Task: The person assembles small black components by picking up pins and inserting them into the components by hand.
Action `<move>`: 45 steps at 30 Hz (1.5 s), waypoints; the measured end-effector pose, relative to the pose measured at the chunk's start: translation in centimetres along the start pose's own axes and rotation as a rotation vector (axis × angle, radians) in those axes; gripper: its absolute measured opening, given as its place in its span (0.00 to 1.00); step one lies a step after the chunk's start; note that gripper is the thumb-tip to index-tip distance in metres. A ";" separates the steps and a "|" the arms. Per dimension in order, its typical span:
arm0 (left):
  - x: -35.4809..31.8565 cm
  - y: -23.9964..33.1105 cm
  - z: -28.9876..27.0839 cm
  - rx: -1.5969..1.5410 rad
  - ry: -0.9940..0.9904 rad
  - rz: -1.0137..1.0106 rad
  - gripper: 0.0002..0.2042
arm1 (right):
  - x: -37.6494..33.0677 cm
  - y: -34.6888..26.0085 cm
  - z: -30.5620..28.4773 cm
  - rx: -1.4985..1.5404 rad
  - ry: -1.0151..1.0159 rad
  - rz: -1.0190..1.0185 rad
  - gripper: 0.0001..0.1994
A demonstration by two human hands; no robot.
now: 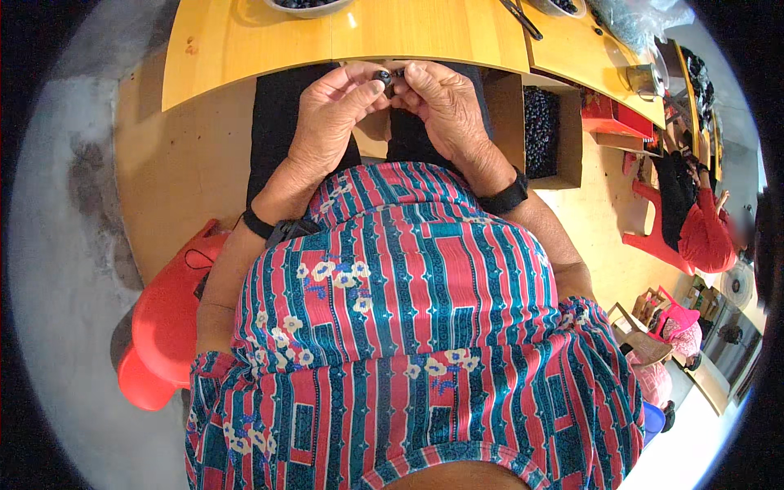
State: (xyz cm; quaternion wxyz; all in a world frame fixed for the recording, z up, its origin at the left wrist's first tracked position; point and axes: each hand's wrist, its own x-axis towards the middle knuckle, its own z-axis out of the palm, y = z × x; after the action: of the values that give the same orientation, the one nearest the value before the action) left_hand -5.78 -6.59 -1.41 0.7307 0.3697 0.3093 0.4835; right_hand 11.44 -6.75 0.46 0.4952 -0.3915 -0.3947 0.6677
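Red at far left is a stool (175, 314); next, on the yellow table (425, 37), a bowl (309, 13) of dark pieces. Left hand (331, 114): thumb and fingertips pinch a round black part (382, 77), held over the lap just before the table's near edge. Right hand (445, 106): thumb and forefinger closed on a dark bit (398, 73); whether it belongs to the part, I cannot tell. Farther right, under the table, a box (572, 147) of dark pieces. Best practice, in my judgement: steady the left pinch, work with the right fingertips, and keep thumbs from covering the part.
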 end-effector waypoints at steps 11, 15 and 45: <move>-0.1 0.1 0.6 -0.063 0.031 0.002 0.12 | 0.0 -0.7 0.7 -0.259 0.118 -0.087 0.08; -0.2 0.0 0.6 -0.046 0.041 0.001 0.12 | 0.0 -0.3 0.6 -0.211 0.130 -0.068 0.08; -0.4 0.7 1.2 0.222 0.020 0.095 0.09 | 0.3 0.0 -0.5 0.179 0.022 0.088 0.09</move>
State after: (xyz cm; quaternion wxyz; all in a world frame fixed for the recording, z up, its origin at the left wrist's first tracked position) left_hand -5.33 -7.06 -0.14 0.6583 0.4578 0.3504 0.4839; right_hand 11.83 -6.45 0.19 0.5028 -0.3700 -0.3102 0.7169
